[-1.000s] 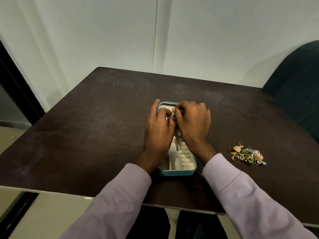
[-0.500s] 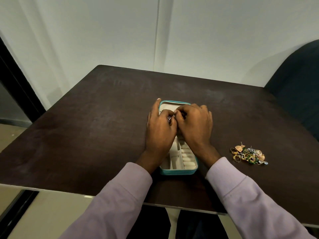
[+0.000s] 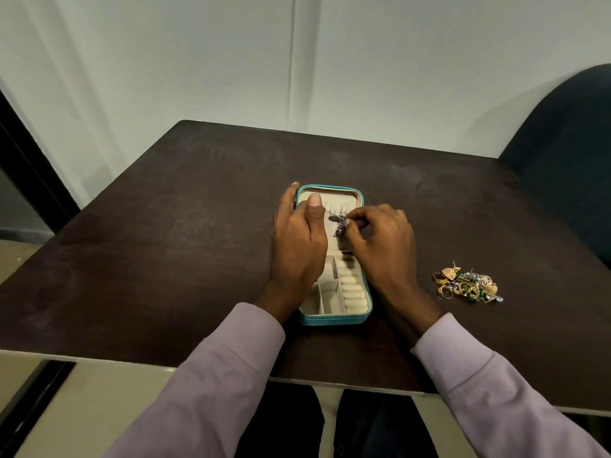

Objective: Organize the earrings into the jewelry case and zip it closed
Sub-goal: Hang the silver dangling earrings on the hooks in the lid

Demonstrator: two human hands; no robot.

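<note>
A teal jewelry case (image 3: 334,320) lies open on the dark table, its cream lining and small compartments showing. My left hand (image 3: 297,239) holds the case's far left edge, thumb laid on the lid lining and a finger outside the rim. My right hand (image 3: 380,239) pinches a silver dangling earring (image 3: 339,226) against the lid's earring strip. A pile of gold, green and silver earrings (image 3: 468,285) lies on the table to the right of the case.
The dark wooden table (image 3: 165,242) ends at its front edge close to my body. A dark green chair back (image 3: 568,153) stands at the right behind the table. A white wall is behind.
My two hands, pressed together over the lid before, have parted. The left thumb now lies on the lining, and the silver earring shows between the hands.
</note>
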